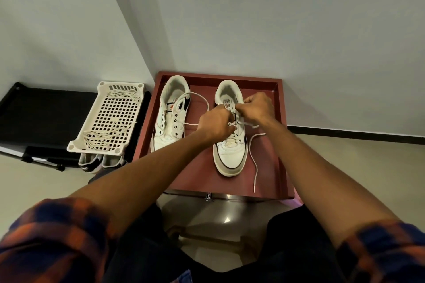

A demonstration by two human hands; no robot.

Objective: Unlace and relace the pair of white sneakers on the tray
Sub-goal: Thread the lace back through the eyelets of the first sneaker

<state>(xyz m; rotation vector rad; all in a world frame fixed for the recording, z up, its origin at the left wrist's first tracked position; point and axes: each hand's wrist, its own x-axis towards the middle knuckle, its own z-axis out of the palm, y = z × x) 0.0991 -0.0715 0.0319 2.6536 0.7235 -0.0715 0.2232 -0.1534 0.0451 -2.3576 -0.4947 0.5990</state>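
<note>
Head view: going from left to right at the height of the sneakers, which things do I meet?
Black stand, white basket, unlaced sneaker, sneaker being laced, tray's right rim.

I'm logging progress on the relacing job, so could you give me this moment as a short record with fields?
tray: red tray, holding both sneakers
left sneaker: several eyelets bare, loose lace looping onto the tray
right sneaker: lower eyelets laced, its lace trailing onto the tray
left hand: pinching that lace at the eyelets
right hand: pinching that lace beside the tongue
basket: white basket left of the tray, spare laces inside
</note>
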